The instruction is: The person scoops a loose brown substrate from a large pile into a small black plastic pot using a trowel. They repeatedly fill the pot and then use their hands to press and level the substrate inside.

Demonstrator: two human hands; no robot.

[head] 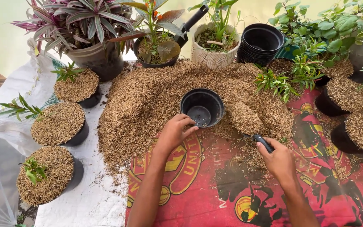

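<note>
My left hand grips the near rim of an empty black plastic pot that stands upright in a big heap of brown rice husk. My right hand holds the black handle of a small trowel. The trowel's blade is heaped with husk and sits just right of the pot, close to its rim. Both hands rest over a red printed cloth.
Three husk-filled pots with small seedlings line the left on white sacking. Larger potted plants and a stack of empty black pots stand at the back. More filled pots and loose green cuttings lie at the right.
</note>
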